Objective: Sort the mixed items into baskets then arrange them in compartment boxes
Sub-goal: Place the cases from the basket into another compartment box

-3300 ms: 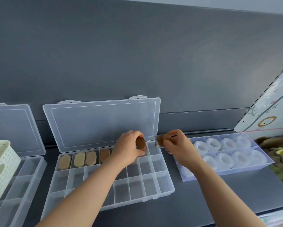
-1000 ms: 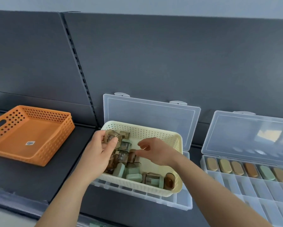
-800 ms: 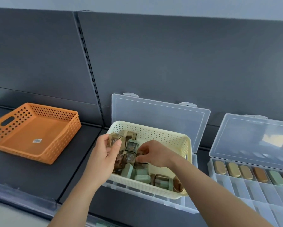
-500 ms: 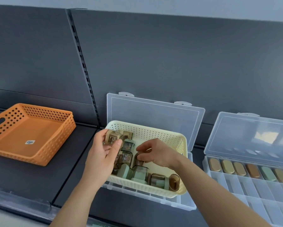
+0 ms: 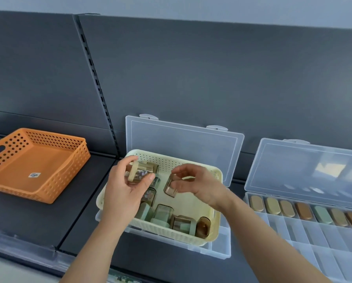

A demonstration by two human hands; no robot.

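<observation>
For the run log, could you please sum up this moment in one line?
left hand: holds lidded jar | right hand: holds brown jar | place: above cream basket

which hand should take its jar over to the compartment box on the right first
Probably the right hand: it pinches a small brown translucent jar and is nearer the clear plastic compartment box on the right. The left hand, gripping a beige-lidded jar, would have to cross over it.

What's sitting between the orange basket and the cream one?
Nothing; the head view shows only bare dark shelf between the orange basket and the cream basket.
</observation>
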